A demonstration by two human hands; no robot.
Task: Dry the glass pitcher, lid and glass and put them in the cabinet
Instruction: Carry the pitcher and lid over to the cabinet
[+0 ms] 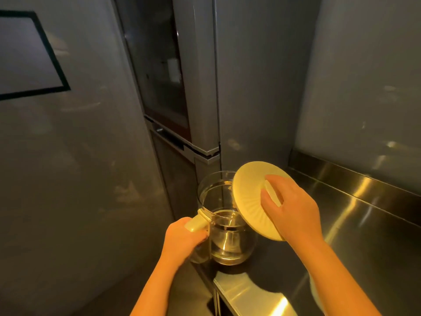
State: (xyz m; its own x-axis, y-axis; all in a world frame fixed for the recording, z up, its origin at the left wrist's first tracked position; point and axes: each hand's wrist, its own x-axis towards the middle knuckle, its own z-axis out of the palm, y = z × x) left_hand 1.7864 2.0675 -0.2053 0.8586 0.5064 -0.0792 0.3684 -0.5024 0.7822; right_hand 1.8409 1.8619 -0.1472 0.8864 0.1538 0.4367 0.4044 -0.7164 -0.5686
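Left hand [182, 236] grips the glass pitcher [224, 222] by its handle to steady it on the desk [341, 224] near the fridge [196, 87], while right hand [293, 210] fingers pinch the lid's [248, 192] knob, tilted just above the rim, probably about to go on.

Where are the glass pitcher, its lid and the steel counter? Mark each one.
glass pitcher [227, 245]: head view, on its clear side wall.
lid [247, 190]: head view, on its ribbed top face.
steel counter [364, 224]: head view, on bare surface right of the lid.
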